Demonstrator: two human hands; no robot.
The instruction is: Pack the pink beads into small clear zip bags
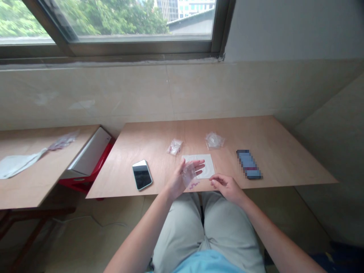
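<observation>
My left hand (pixel 176 182) is turned palm up over the table's front edge, fingers stretched to the right. A small clear plastic bag (pixel 189 174) lies across its palm and is held under the thumb. Small pink-purple pieces (pixel 194 185) show by the bag's lower end; whether they are inside it, I cannot tell. To the right, my right hand (pixel 229 187) is closed, thumb and forefinger pressed together, apart from the bag. Anything in that pinch is too small to make out. A white sheet of paper (pixel 209 167) lies behind both hands, partly hidden by the left fingers.
On the wooden table (pixel 290 159) are a bag with small pinkish contents (pixel 174 146), a pile of clear bags (pixel 214 140), a phone (pixel 142 175) at left and a pixelated phone-shaped object (pixel 249 164) at right. Another table (pixel 36 189) stands left, beyond a red stool (pixel 85 182).
</observation>
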